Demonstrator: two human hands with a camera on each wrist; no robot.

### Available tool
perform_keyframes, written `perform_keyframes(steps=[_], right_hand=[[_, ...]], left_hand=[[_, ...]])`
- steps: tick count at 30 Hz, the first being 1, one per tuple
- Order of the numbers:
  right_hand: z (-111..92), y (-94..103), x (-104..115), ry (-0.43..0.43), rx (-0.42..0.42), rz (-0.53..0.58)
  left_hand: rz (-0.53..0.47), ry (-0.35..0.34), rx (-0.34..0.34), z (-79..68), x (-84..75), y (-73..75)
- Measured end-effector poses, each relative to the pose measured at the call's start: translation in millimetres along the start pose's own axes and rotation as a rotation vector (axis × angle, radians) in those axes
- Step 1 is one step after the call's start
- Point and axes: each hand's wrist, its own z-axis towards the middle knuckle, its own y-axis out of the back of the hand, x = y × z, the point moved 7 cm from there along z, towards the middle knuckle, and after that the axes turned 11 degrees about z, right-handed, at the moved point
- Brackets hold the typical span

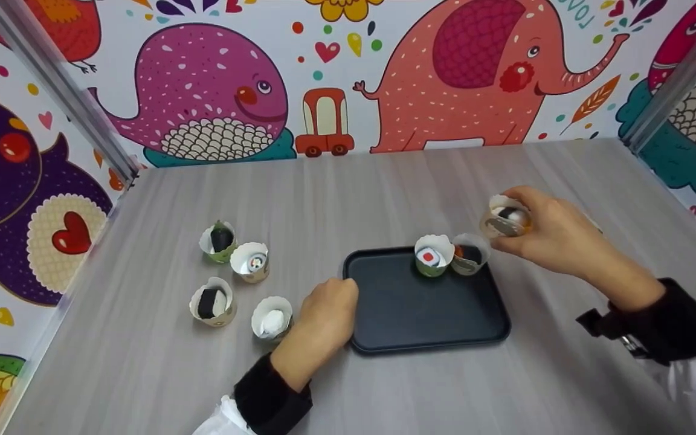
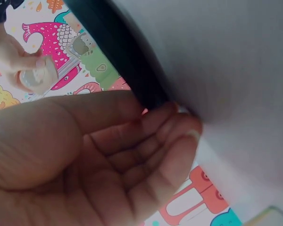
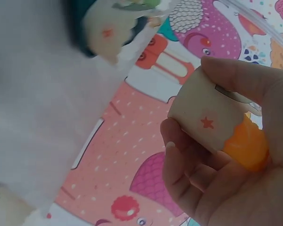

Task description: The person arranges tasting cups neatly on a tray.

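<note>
1. Far left on your bench [image 1: 142, 374]: front-left cup [image 1: 215, 321], upright, black-and-white piece [image 1: 210, 303] inside. Green cup [image 1: 220, 257] behind it, dark piece [image 1: 222, 238] inside.
2. Next right: roll cup [image 1: 251, 278], just beside the green one, round roll piece [image 1: 257, 261] inside. Nearer you, white cup [image 1: 272, 301] with white lump [image 1: 273, 324], next to your left hand.
3. Your left hand [image 1: 328, 311]: at the tray's left edge. Fingers [image 2: 172, 160] curled, pinching the rim against the thumb.
4. Tray [image 1: 426, 311]: black, rounded corners, on the bench between your hands.
5. Tray's back right: red-centre cup [image 1: 431, 270], upright, white piece with a red square inside. Right of it, side by side, pale cup [image 1: 467, 268] at the tray's edge, dark and orange contents.
6. Your right hand [image 1: 556, 232]: off the tray's back right corner, thumb and fingers pinching the held cup [image 1: 498, 225] from opposite sides. Cup's up in the air, black-and-white contents visible; right wrist view adds an orange ruffled bit [image 3: 249, 143] and a printed star on the wall.
7. Across the back: printed wall [image 1: 348, 66], whale, car, elephant.
</note>
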Motion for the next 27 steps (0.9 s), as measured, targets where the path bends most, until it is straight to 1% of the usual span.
perform_keyframes(steps=[6,10,14,16,17,20,23,24,27], right_hand=[[14,-13.0,20,0.005,0.043,0.050],[24,-24.8,32,0.015,0.075,0.068],[36,-39.2,48,0.088,0.096,0.070],[40,-48.1,56,0.129,0.117,0.075],[42,-52.9,60,0.148,0.126,0.078],[47,-68.7,68,0.191,0.171,0.084],[51,-83.5,73,0.232,0.205,0.063],[51,-88.1,74,0.242,0.216,0.053],[54,-99.8,76,0.269,0.239,0.016]], left_hand=[[-0.002,0.010,0.025,0.4,-0.5,-0.6],[-0.002,0.002,0.003,-0.9,-0.8,1.2],[-0.002,-0.002,-0.014,-1.8,-0.3,0.9],[-0.003,-0.001,-0.011,-2.0,0.0,0.5],[0.005,-0.004,-0.019,-0.7,1.2,-2.8],[0.003,0.001,-0.020,-0.2,1.1,-1.9],[-0.003,0.006,-0.001,1.1,0.9,-2.6],[-0.013,0.012,0.012,0.1,-0.4,0.5],[-0.010,0.012,0.022,0.4,-0.6,-0.1]])
